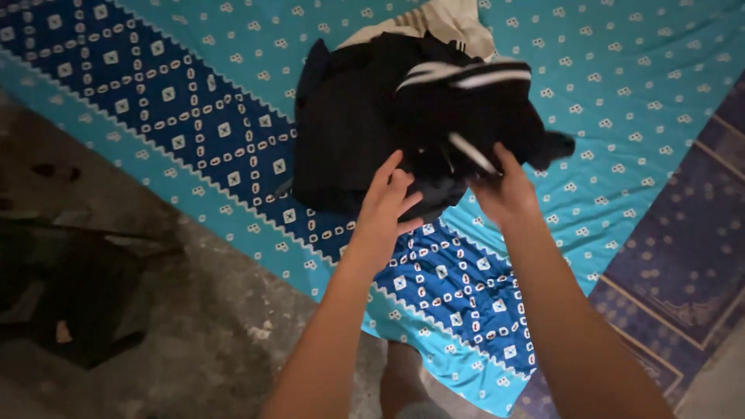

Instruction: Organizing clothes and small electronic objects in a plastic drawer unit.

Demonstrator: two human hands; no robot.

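A black garment with white stripes is bunched up above a bed covered by a turquoise and dark blue patterned sheet. My right hand grips the garment's lower edge and lifts it. My left hand is beside it with fingers apart, close to or just touching the dark cloth; it holds nothing that I can see. Under the lifted piece lies a flatter pile of black clothing, with a pale striped cloth behind it.
The bed's edge runs diagonally from upper left to lower right. A rough grey floor lies below it, with a dark object at the left. A darker blue patterned fabric covers the right side. My foot shows at the bottom.
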